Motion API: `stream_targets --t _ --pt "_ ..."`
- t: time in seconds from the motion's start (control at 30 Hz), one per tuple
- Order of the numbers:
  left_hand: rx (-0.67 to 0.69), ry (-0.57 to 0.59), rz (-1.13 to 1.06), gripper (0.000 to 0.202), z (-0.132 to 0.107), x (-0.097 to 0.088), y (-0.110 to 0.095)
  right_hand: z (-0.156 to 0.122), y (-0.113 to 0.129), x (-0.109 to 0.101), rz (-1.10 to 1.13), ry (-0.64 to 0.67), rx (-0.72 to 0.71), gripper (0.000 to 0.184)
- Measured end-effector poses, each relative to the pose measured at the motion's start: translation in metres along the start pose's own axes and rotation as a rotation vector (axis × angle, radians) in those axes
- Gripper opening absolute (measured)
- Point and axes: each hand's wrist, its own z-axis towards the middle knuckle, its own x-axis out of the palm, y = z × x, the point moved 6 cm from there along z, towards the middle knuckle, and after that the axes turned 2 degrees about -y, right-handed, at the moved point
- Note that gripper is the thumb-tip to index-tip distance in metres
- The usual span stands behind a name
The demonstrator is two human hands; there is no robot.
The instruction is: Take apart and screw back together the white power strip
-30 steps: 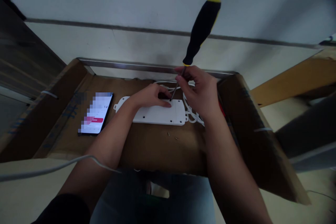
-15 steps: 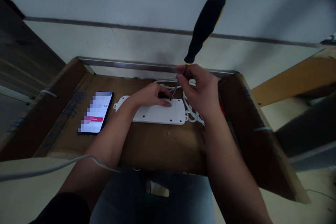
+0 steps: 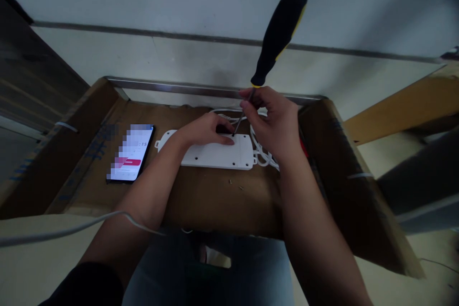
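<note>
A white power strip [image 3: 215, 155] lies back side up on a cardboard-covered surface [image 3: 201, 196], its screw holes showing. My left hand [image 3: 206, 130] rests on its far edge, fingers pressed flat on the casing beside one hole. My right hand [image 3: 274, 122] pinches the metal shaft of a black and yellow screwdriver [image 3: 278, 33]. The screwdriver stands tilted, handle up and to the right, with its tip in that hole on the strip. The strip's white cord [image 3: 263, 155] coils beneath my right hand.
A phone [image 3: 131, 154] with a lit screen lies left of the strip. Two tiny screws [image 3: 234, 184] sit in front of it. Cardboard flaps rise at both sides, a metal rail [image 3: 172, 88] runs along the back, and a white cable [image 3: 71, 229] crosses my left forearm.
The screwdriver handle has swung slightly up and to the right. Both hands and the strip stay where they were.
</note>
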Motion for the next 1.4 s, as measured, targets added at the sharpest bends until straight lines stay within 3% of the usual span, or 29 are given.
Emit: stream_targets --t 0.47,0.93,1.4 --pt "0.014 0.0 -0.007 0.033 0.0003 0.0005 -0.0002 -0.0003 0.0028 0.0 0.015 0.018 0.002 0.003" --pt "0.022 -0.005 -0.008 0.037 0.0 -0.0005 -0.0016 -0.0007 0.0035 -0.0048 0.038 -0.051 0.014 0.006" --pt "0.014 -0.002 0.017 0.037 0.0002 -0.0004 -0.0021 -0.0005 0.0046 -0.0025 0.019 -0.02 -0.018 0.007"
